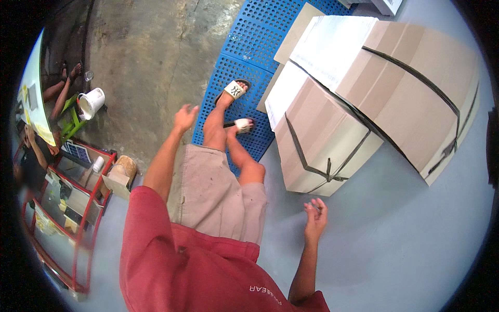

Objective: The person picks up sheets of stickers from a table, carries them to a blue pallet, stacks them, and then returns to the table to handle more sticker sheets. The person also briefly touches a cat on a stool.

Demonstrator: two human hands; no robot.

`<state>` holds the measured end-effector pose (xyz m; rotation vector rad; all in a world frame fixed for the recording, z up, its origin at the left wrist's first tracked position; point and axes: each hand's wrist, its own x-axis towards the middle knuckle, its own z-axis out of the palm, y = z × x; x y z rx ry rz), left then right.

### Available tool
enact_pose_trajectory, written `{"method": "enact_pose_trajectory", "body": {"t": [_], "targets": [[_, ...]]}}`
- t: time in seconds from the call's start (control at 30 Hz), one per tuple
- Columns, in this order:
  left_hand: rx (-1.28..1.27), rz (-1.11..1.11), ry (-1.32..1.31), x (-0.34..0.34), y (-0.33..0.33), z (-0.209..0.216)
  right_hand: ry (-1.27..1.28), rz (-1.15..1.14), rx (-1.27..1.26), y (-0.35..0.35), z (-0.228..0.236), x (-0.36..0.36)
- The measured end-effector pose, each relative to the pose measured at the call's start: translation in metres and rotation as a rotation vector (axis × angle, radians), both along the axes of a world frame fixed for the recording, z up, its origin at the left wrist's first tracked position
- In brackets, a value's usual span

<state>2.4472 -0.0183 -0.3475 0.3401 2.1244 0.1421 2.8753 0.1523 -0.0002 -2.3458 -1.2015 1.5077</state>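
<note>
My left hand (185,117) hangs out over the concrete floor beside the blue mat, fingers loosely apart and holding nothing. On the other side my right hand (315,217) is raised just short of the nearer cardboard box (317,135), a gap between them; its fingers are slightly curled and apart with nothing in them. Black strap (328,176) runs round that box and is knotted at its near end. A larger cardboard box (410,88), bound the same way, lies against its right side. White covering (332,47) shows on the far ends of both.
I stand in slides on a blue perforated mat (244,67). Flat cardboard (296,34) lies beside the boxes. At left are a red-framed rack (86,223) with assorted items, a round tub (123,169), a white bucket (92,103) on something green, and another person (34,161).
</note>
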Motion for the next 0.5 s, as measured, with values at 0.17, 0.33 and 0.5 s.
{"method": "enact_pose_trajectory", "body": {"t": [0.17, 0.33, 0.5], "targets": [[-0.098, -0.031, 0.061, -0.028, -0.125, 0.052, -0.055, 0.077, -0.148, -0.079, -0.045, 0.023], [-0.147, -0.061, -0.213, 0.016, -0.203, 0.143, -0.244, 0.036, -0.285, -0.234, -0.082, 0.122], [-0.108, -0.037, -0.246, 0.043, -0.301, 0.134, -0.231, -0.453, -0.61, -0.388, -0.048, 0.142]]}}
